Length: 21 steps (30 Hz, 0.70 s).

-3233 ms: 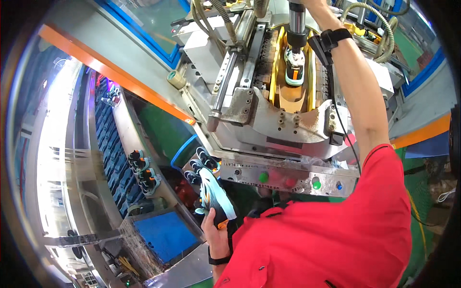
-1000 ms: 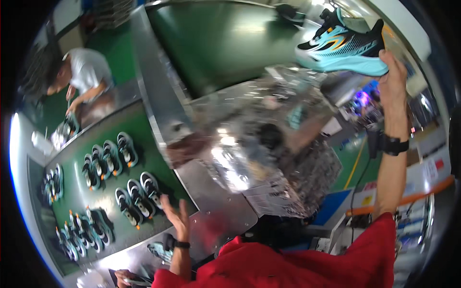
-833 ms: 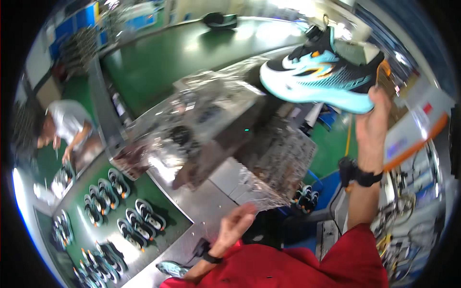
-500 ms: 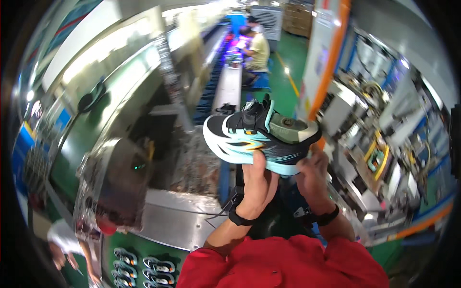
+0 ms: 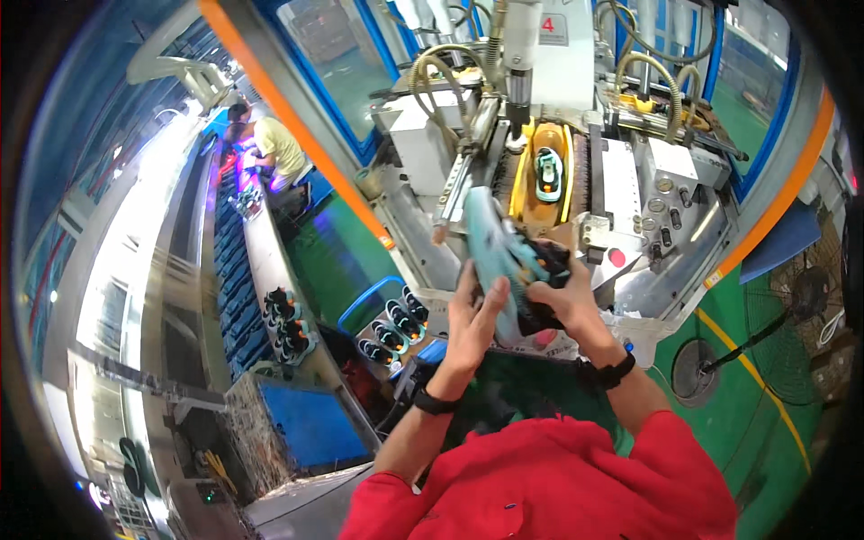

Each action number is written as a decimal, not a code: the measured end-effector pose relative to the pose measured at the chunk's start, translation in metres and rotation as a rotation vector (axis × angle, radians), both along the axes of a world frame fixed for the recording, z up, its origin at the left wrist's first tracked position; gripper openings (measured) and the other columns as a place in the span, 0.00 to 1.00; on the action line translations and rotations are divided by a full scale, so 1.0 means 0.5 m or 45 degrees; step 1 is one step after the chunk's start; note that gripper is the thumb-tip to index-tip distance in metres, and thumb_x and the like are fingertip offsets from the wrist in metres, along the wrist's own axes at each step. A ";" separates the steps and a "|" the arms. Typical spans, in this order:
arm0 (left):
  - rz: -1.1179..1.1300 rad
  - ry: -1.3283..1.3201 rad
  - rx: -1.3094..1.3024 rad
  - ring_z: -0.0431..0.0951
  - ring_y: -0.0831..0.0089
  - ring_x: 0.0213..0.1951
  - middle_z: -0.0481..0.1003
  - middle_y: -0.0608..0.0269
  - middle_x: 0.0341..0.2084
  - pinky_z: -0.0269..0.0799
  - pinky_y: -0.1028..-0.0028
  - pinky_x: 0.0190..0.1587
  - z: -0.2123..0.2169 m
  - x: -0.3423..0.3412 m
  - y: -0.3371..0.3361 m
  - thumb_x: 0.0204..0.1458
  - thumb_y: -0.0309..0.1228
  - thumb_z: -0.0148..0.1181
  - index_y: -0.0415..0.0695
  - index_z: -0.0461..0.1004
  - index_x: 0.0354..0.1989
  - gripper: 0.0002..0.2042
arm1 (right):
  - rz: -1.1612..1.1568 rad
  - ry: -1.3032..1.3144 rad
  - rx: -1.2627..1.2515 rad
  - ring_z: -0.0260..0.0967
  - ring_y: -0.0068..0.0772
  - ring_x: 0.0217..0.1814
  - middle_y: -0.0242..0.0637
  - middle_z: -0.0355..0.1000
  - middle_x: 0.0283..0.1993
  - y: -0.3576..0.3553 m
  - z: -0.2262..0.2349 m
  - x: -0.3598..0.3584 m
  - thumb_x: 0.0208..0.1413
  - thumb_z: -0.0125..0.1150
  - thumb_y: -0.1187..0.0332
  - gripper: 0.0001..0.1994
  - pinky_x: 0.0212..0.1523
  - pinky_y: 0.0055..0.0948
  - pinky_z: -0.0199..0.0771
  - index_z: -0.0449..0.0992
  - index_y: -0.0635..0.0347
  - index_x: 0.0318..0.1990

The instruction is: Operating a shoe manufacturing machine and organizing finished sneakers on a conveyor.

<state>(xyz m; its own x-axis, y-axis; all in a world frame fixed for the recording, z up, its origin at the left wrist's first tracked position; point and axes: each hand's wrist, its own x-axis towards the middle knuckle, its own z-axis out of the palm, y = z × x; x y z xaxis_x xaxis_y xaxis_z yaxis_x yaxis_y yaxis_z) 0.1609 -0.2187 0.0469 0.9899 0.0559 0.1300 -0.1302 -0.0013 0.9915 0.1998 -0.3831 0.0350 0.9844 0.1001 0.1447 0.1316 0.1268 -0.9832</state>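
Observation:
A black and pale-turquoise sports shoe is held up in front of me, tilted on its side with its pale sole toward the left. My left hand grips it from the sole side, thumb raised along it. My right hand is closed on the dark upper at the other side. Just beyond, another shoe sits in the yellow-sided cradle of a press machine. Motion blurs the held shoe somewhat.
Metal arms and hoses surround the machine, with a red button at its front right. At left runs a conveyor with several shoes. A blue rack holds more shoes. A fan stands at right; a person sits far left.
My view has swung right, from the conveyor to the press machine. The shoe has turned from level to upright on its side, still between both hands.

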 end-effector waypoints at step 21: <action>0.117 0.357 0.784 0.74 0.42 0.47 0.73 0.34 0.42 0.70 0.56 0.52 -0.343 0.815 -0.236 0.42 0.28 0.60 0.29 0.61 0.52 0.27 | -1.273 -0.001 -0.557 0.66 0.25 0.50 0.36 0.69 0.51 -0.394 -0.073 0.129 0.46 0.64 0.72 0.28 0.54 0.27 0.66 0.67 0.68 0.57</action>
<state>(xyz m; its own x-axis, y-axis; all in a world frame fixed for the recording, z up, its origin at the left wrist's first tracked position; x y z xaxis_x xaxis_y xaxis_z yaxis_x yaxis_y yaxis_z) 0.5682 -0.3367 -0.1244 0.9857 0.1389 -0.0954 0.1587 -0.5749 0.8027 0.2642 -0.5801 -0.0015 0.6492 -0.7025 0.2917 -0.0188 -0.3982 -0.9171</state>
